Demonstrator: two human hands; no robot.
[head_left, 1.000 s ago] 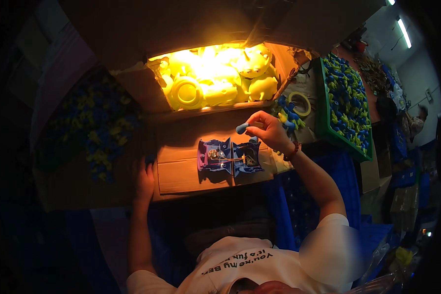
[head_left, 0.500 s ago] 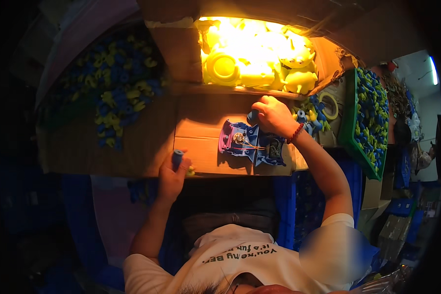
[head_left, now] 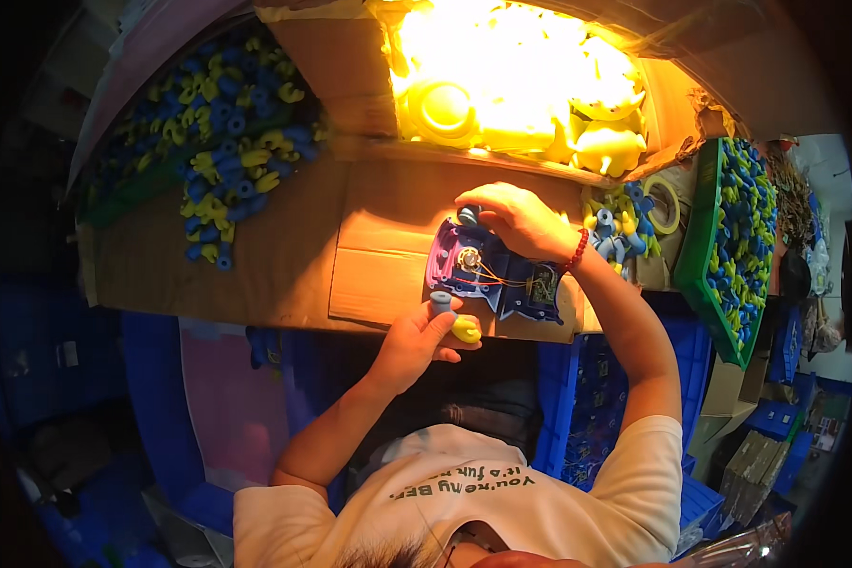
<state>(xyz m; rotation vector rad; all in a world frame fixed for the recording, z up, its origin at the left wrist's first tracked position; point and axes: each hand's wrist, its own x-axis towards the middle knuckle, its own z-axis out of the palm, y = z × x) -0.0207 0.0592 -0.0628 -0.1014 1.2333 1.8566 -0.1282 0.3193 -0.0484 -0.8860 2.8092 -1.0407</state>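
An opened blue plastic toy shell [head_left: 490,275] lies on the cardboard, with a round metal part, thin wires and a circuit board inside and a purple edge on its left. At its far edge my right hand [head_left: 525,222] is closed on a small blue tube piece [head_left: 468,216], which touches or hovers just over the shell; the fingers hide part of it. My left hand [head_left: 417,346] is closed round a grey-blue tube piece [head_left: 441,301] and a yellow curved piece [head_left: 466,328], close to the shell's near left corner.
A brightly lit cardboard box [head_left: 369,95] of yellow toy bodies [head_left: 606,147] stands at the back. Loose blue and yellow pieces [head_left: 227,189] are heaped left, more [head_left: 625,222] lie right, by a tape roll [head_left: 665,205]. A green tray [head_left: 699,275] of similar pieces stands far right.
My left hand has moved right, up to the shell, carrying its pieces, and the yellow one now shows more fully. My right hand has shifted slightly left with the tube piece over the shell's edge.
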